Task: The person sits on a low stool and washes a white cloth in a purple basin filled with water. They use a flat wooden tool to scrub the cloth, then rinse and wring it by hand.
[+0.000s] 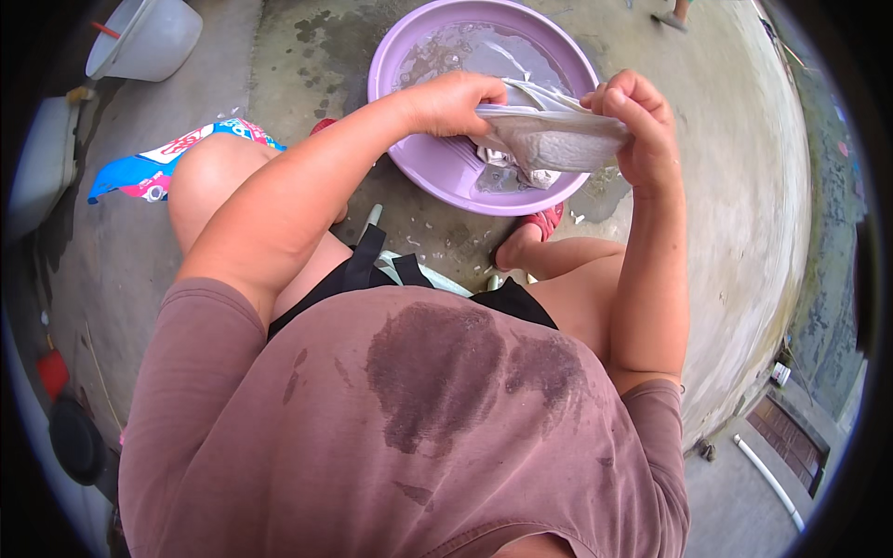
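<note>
A wet white cloth article (558,136) with narrow bands along its upper edge is stretched between my two hands. My left hand (457,104) pinches its left end between thumb and fingers. Its right end is gripped by my right hand (638,125), fingers curled in. The front of the cloth looks greyish and thick; I cannot tell which garment it is. Below it stands a round lilac plastic basin (425,178) holding cloudy, sudsy water (446,52). Another bunched wet cloth (541,179) lies at the basin's near side, partly hidden by the held one.
A blue and pink printed plastic bag (143,167) lies beside my left knee. A white bucket (157,42) and a pale tub (45,167) stand farther left. Another person's foot (671,21) shows at the top right. Wet concrete floor (732,209) extends to the right.
</note>
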Demonstrator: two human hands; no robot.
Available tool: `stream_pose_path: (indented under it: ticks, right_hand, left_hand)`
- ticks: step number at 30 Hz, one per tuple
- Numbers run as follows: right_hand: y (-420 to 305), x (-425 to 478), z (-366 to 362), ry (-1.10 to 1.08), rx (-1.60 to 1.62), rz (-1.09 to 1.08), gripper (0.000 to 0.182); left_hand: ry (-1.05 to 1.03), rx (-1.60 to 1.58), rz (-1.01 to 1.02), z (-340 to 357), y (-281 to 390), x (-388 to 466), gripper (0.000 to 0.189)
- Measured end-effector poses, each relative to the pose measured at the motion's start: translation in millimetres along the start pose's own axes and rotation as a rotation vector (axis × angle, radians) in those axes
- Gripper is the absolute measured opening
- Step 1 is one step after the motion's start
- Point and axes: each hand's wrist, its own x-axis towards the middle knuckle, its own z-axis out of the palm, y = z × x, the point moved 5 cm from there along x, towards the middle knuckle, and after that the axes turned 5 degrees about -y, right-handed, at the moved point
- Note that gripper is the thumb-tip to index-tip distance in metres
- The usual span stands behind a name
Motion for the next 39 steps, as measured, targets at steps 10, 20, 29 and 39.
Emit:
stream_pose_path:
  ticks: [10, 20, 29, 39]
  right_hand:
    - [-22.0, -7.0, -18.6, -0.155, 0.382, -0.294, 0.027]
    - [-61.4, -22.4, -36.5, -0.337, 0.655, -0.450, 0.034]
    - [-107.9, -32.7, 6.2, -0.612, 0.766, -0.589, 0.033]
    - [-166.7, -56.5, -2.9, -0.582, 0.989, -0.899, 0.017]
  left_hand:
    - [-0.160, 0.138, -0.246, 12.1, -58.8, -0.3, 0.022]
    - [-0.074, 0.231, -0.113, 33.5, -54.0, -1.4, 0.041]
    - [0.036, 0.187, 0.144, 57.5, -21.2, 29.9, 0.054]
    - [-0.412, 0.292, 0.022, 100.7, -38.3, 21.2, 0.047]
